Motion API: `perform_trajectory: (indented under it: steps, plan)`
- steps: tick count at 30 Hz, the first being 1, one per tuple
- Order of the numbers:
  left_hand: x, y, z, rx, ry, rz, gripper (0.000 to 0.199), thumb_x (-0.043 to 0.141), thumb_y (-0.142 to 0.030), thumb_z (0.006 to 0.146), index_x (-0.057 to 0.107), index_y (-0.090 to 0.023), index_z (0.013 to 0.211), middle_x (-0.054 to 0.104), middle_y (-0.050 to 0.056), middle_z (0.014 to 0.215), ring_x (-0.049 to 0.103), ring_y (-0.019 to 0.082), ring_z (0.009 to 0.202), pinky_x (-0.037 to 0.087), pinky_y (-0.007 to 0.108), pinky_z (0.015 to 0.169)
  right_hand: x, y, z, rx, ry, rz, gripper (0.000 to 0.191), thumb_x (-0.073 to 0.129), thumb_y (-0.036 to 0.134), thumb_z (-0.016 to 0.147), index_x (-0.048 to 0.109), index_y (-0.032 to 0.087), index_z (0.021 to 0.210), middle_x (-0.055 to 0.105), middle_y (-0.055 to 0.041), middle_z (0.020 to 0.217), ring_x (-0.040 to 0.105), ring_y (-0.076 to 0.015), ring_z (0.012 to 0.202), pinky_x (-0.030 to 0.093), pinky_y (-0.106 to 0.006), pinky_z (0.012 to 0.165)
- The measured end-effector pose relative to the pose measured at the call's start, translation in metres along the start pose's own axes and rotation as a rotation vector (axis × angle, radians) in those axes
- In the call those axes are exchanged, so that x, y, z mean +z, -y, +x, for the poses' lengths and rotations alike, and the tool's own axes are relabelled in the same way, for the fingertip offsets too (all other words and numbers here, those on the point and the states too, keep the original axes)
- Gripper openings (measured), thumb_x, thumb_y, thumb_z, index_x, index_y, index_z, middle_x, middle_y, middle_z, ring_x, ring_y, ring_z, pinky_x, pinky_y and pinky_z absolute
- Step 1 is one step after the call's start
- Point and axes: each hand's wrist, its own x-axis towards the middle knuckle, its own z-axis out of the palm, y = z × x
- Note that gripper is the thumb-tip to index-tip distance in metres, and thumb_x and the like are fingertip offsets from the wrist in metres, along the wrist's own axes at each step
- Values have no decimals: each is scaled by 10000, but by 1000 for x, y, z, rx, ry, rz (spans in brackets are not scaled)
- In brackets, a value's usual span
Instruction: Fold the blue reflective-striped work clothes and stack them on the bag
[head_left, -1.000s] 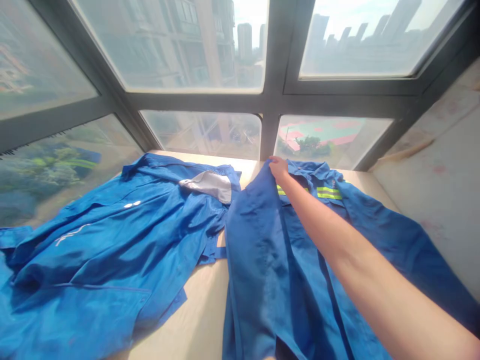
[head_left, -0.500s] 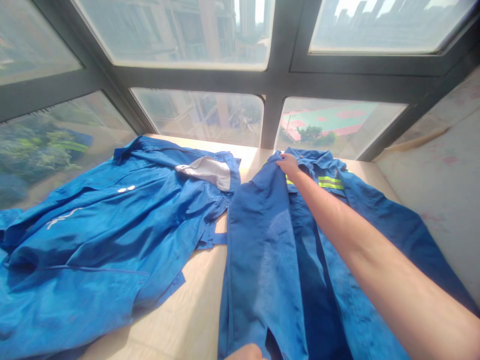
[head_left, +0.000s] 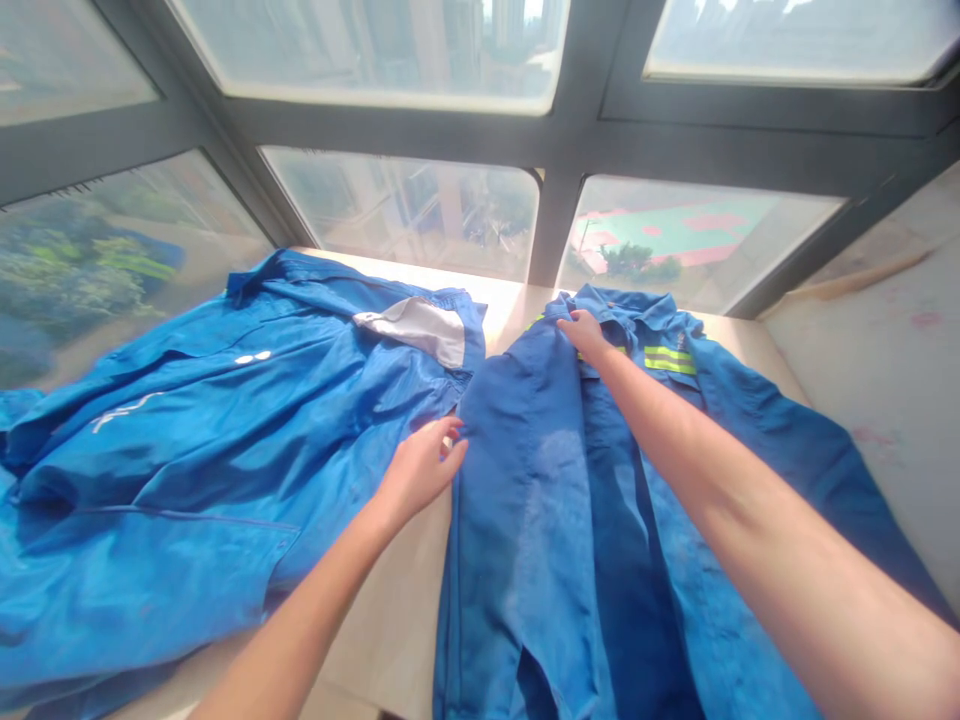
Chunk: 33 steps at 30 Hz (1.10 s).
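Note:
A blue work jacket (head_left: pixel 517 470) with yellow-green striped bands lies spread on the right, its collar toward the windows. My right hand (head_left: pixel 583 335) pinches its cloth near the shoulder, beside the collar. At the jacket's left edge, my left hand (head_left: pixel 435 455) hovers with its fingers apart and slightly curled, nothing visible in it. On the left lies another blue garment (head_left: pixel 225 440), wrinkled, with a pale grey-white patch (head_left: pixel 424 330) near its upper right end and small white marks on it.
Both garments rest on a pale wooden surface (head_left: pixel 390 590) that runs up to grey window frames (head_left: pixel 420 145). A light wall (head_left: pixel 900 380) with faint pink marks borders the right side.
My left hand has come up from the bottom edge to the gap between the garments, and its fingers now show apart. My right hand stays on the jacket's shoulder. The view has shifted slightly.

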Motion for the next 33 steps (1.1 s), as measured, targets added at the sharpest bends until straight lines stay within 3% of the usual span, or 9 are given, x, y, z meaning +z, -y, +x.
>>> perform_trajectory:
  steps: [2,4,9,15,19,24,27,30,33]
  plan:
    - [0,7,42,-73,-128,71,330,561,-363,928,669,-215,1201,728,98,1141,689,230,969,515,324,892,3,3,5,43,-14,-12,543,610,356,843,564,80,1309,652,-206,1273,621,-287,1155,474,-403,998]
    - [4,9,75,-90,-173,87,339,576,-397,926,679,-200,1183,724,115,1143,676,237,1025,504,317,922,6,7,11,63,-25,-24,579,609,380,852,549,79,1344,631,-201,1323,602,-285,1201,459,-383,1018]
    - [16,7,116,-27,-108,103,278,617,-452,896,717,-208,983,734,105,1076,668,244,1033,492,293,907,7,14,26,22,-23,-98,587,624,407,846,575,124,1358,666,-142,1288,618,-267,1172,453,-372,1021]
    - [21,13,118,35,-100,112,176,634,-399,889,636,-224,866,724,42,891,665,215,812,460,281,723,2,27,45,-145,34,-239,391,608,279,845,721,193,1209,729,-63,1172,639,-227,1084,460,-349,1022]
    - [23,14,107,14,-85,103,192,683,-379,859,611,-244,975,719,17,895,676,219,834,438,270,691,0,34,59,-236,68,-333,281,617,302,860,799,195,1046,759,-57,1061,655,-245,1068,474,-346,989]
    - [29,15,89,-193,-117,179,273,588,-459,925,633,-258,1104,750,71,943,712,278,926,476,312,753,1,34,65,-81,64,-315,269,621,303,877,800,159,1016,769,-83,1005,675,-260,1042,477,-358,991]
    - [29,18,87,-244,-82,166,359,534,-486,941,635,-242,1185,758,115,1022,707,320,992,494,372,825,6,35,62,-32,79,-265,270,615,278,883,775,147,1058,755,-100,1078,663,-259,1085,460,-358,1024]
    - [23,25,93,-212,-51,-63,385,480,-465,954,665,-194,1156,734,140,1151,676,323,1089,484,414,937,9,37,55,-20,82,-237,402,623,291,889,680,114,1244,709,-144,1208,636,-276,1146,457,-381,1035]
    - [17,32,101,-148,27,-496,382,553,-458,903,689,-160,1100,729,120,1171,675,284,1080,494,389,969,4,37,43,5,78,-208,565,604,304,902,525,50,1401,671,-203,1246,627,-295,1150,468,-415,1020]
